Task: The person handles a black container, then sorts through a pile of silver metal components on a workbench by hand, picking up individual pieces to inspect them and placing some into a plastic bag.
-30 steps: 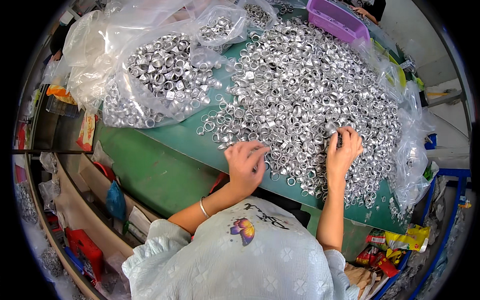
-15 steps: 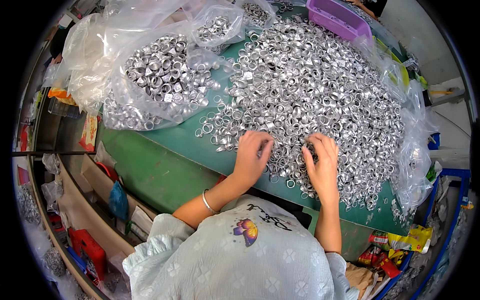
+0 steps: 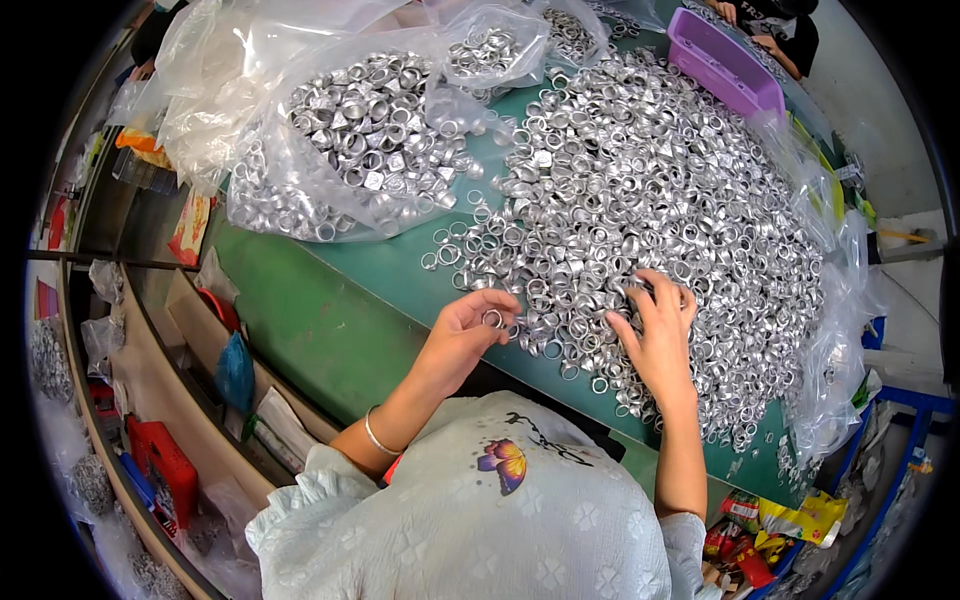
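Observation:
A silver-coloured metal ring (image 3: 492, 319) is between the thumb and fingers of my left hand (image 3: 452, 342), just off the near left edge of a heap. The heap is a wide pile of silver metal rings (image 3: 620, 190) spread over the green tabletop (image 3: 345, 270). On the pile's near side rests my right hand (image 3: 662, 335), its fingers bent and apart, their tips among the rings. No ring clearly shows in its grasp. A thin bangle (image 3: 376, 432) circles my left wrist.
Clear plastic bags of rings (image 3: 370, 150) lie open at the far left. A purple plastic basket (image 3: 725, 65) stands at the far right, near another person's hand (image 3: 770, 45). Crumpled plastic (image 3: 845, 300) edges the right side. Shelving with a red case (image 3: 165, 465) is at left.
My left hand has drawn back toward me and to the left, away from the pile, and a ring now shows in its fingers. My right hand stays at the pile. The whole view has shifted slightly.

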`<state>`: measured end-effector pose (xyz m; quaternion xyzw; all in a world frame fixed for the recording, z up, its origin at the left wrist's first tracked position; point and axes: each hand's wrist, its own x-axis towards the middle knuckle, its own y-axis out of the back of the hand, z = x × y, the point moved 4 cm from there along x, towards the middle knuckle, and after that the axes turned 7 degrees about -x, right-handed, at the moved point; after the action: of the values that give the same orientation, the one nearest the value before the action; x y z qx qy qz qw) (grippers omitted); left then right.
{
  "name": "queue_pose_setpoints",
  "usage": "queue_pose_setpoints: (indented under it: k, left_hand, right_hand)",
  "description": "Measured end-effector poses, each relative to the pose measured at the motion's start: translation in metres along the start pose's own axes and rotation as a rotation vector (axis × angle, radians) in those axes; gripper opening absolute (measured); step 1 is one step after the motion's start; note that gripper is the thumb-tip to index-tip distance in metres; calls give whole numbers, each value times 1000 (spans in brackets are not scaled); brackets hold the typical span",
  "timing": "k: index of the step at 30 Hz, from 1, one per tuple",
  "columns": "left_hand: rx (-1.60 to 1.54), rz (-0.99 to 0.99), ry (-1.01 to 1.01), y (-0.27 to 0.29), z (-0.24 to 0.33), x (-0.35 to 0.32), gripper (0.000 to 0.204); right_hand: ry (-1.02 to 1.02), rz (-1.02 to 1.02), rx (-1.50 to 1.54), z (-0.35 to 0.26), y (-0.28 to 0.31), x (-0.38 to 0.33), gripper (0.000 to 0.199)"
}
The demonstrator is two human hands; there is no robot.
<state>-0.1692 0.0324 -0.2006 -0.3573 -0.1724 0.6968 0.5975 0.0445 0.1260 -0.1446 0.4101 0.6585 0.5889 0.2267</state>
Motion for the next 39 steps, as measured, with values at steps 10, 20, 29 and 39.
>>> queue_pose_setpoints:
  k: [10, 20, 29, 39]
  left_hand:
    - [1321, 272, -599, -5, 16, -3, 43]
    - [1227, 254, -641, 24, 17, 15, 48]
    - [1154, 213, -724, 16, 21, 28, 23]
    - [1064, 179, -812, 3, 35, 47, 25]
  right_hand:
    - [238, -25, 93, -64, -17, 46, 55]
    - [51, 88, -229, -35, -23, 41, 29]
    - [-84, 215, -120, -25, -6, 29, 22]
    - [202, 89, -67, -77, -44, 30, 25]
